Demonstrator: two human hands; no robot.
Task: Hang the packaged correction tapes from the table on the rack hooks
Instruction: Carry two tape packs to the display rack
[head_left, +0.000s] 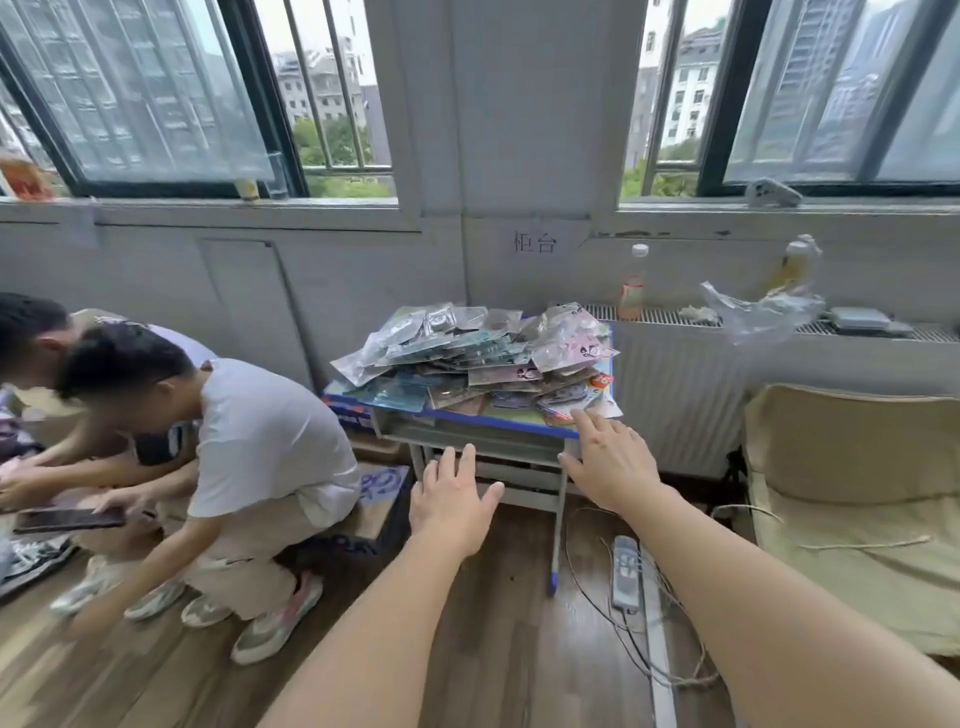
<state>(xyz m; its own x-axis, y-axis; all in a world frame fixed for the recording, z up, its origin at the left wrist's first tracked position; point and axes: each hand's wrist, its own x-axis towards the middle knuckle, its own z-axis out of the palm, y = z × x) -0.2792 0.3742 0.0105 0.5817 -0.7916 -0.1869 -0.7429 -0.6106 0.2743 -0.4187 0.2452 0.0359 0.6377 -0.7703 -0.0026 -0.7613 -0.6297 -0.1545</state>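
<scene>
Against the far wall, between two windows, a small blue-edged table (470, 415) is standing on a wooden floor (493, 649), and a loose heap of packaged correction tapes (478, 358) is lying across its top, the clear and pastel packets overlapping one another and some jutting past the left and right edges. Both of the person's bare arms are reaching forward toward the table. The left hand (452, 506) is hovering in front of the table's lower shelf with its fingers straight and spread, grasping nothing. The right hand (610, 462) is stretching out higher and to the right, fingers extended and relaxed, with its fingertips (582, 418) lying at the near right corner of the table, just beside or touching the nearest packets; whether they are actually touching cannot be told. It is holding nothing either. To the left, two people (171, 441) are crouching on the floor, one of them holding a dark phone (70, 519). To the right of the table a white radiator (680, 395) is running along the wall, with a drink bottle (632, 283) and a crumpled clear plastic bag (763, 312) sitting on top of it. On the near floor a power strip (625, 571) is lying among loose cables, and a beige cushioned seat (852, 499) is standing at the right edge.
</scene>
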